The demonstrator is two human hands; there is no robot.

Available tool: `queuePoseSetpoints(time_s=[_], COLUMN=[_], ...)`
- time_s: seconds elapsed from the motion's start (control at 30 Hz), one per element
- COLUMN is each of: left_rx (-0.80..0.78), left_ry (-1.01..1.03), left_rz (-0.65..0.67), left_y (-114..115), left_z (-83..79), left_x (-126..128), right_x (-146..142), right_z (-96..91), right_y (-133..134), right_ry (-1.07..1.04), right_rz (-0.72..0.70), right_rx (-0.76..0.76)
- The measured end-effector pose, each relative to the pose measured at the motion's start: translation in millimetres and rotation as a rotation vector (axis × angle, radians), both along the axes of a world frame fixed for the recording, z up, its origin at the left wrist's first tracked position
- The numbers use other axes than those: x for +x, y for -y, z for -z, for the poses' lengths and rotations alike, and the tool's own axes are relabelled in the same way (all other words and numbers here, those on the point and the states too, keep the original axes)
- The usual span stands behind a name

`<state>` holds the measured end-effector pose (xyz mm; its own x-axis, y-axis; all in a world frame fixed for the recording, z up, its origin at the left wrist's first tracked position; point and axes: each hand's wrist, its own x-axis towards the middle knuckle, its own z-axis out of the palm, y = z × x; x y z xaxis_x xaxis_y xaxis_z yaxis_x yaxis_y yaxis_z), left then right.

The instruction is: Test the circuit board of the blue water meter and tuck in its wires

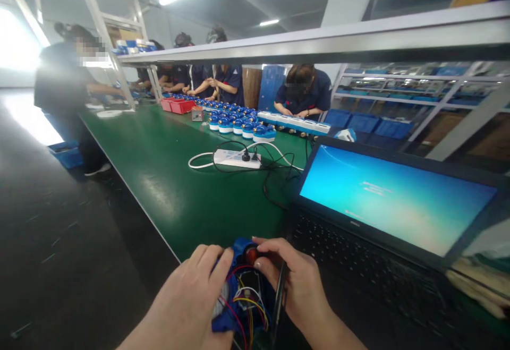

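Observation:
Close to me at the bottom middle is a blue device housing [241, 245], open, with red, yellow and white wires [250, 301] over a dark inner part. My left hand [191, 291] is closed around its left side, fingers over the upper edge. At the top of the housing sits a dark, reddish round part [251, 255]. My right hand [297, 281] has its thumb and forefinger at that part. A thin dark tool, like tweezers [280, 297], runs down from the right hand beside the housing; its exact kind is unclear.
On the right stands an open laptop [390, 196]. Beyond my hands, a white power strip [237, 159] with cables lies on the green table [167, 196]. Farther back are rows of blue-and-white devices [239, 127], red bins [177, 105] and several co-workers. A shelf [303, 44] crosses above.

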<state>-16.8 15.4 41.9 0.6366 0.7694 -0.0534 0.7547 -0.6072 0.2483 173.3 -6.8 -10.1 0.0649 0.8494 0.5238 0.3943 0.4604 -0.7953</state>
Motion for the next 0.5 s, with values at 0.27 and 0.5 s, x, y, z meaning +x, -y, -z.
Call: queuePoseSetpoints(time_s=[0.27, 0.5], left_rx=[0.129, 0.328], left_ry=[-0.032, 0.035], left_rz=[0.044, 0.120], left_y=[-4, -14], left_z=[12.3, 30.3], left_x=[-7, -17], right_x=[-2, -4], right_z=[-5.2, -8.3], right_y=[-7, -7], right_ry=[-0.256, -0.302], right_rz=[0.022, 0.011], right_rx=[-0.157, -0.145])
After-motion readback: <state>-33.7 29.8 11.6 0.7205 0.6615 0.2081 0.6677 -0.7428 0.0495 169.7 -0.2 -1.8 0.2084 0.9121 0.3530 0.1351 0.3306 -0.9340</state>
